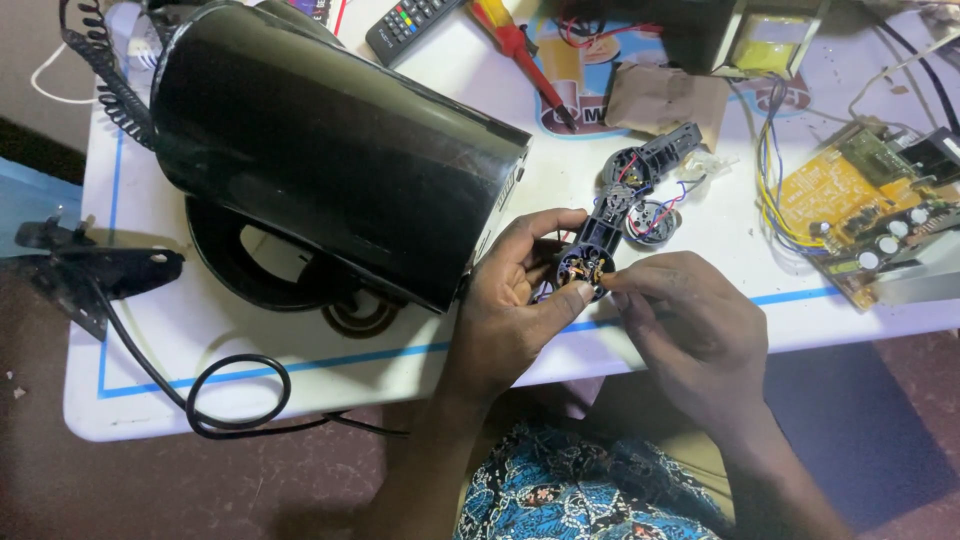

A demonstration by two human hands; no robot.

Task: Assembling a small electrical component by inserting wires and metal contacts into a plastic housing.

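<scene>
My left hand point(515, 300) grips a black round connector part point(586, 266) with coloured wires, which joins a long black plastic piece point(640, 170) lying on the white table point(250, 370). The fingertips of my right hand point(680, 325) pinch at the right rim of that round part. A big glossy black electric kettle point(320, 150) lies on its side just left of my left hand, its base end facing my hands. A small grey round part point(650, 218) with red and blue wires rests beside the black piece.
A black power cord point(230, 395) loops over the table's front edge. A red-handled screwdriver point(520, 50), a remote control point(410, 25), brown cardboard point(665, 95) and an orange circuit board point(850, 210) with yellow wires lie farther back and right. A black bracket point(90, 265) sits at left.
</scene>
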